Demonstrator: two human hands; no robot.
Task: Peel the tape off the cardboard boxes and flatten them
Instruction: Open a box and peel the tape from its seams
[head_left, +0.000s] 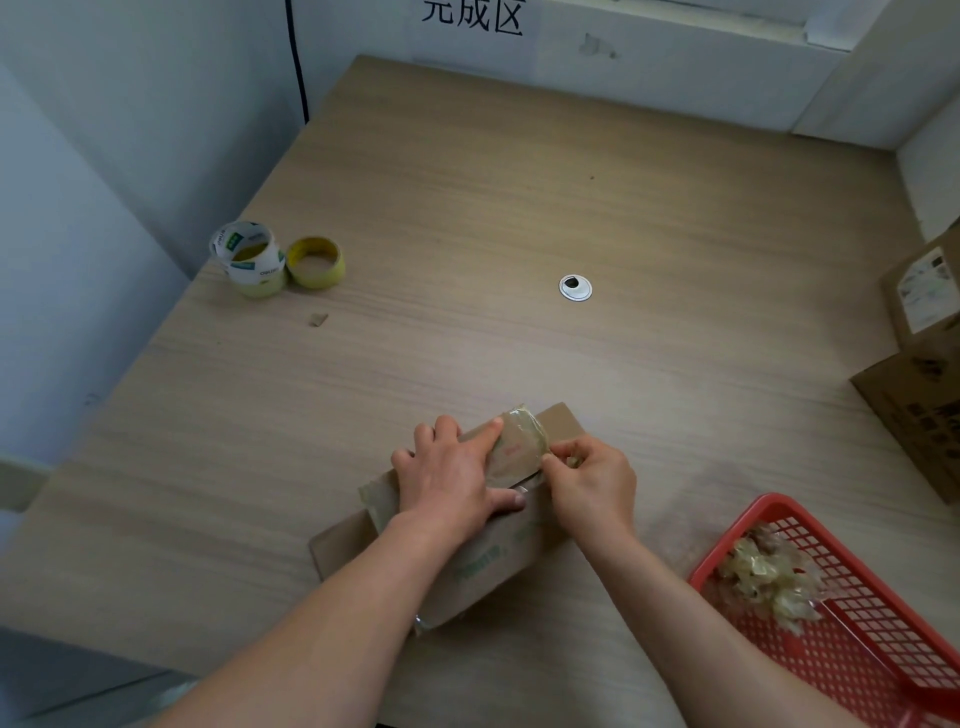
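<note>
Right hand (592, 483) fingers pinch the clear tape strip (519, 447), seemingly half-peeled; just beside them, the left hand (447, 478) presses straight fingers on the brown cardboard box (488, 566), not yet flattened.

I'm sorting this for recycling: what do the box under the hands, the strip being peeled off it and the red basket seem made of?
Box: matte brown cardboard, by its dull surface and green print. Strip: clear glossy plastic tape; it glints and crinkles. Basket: probably moulded plastic, uniform red with an open grid.
</note>
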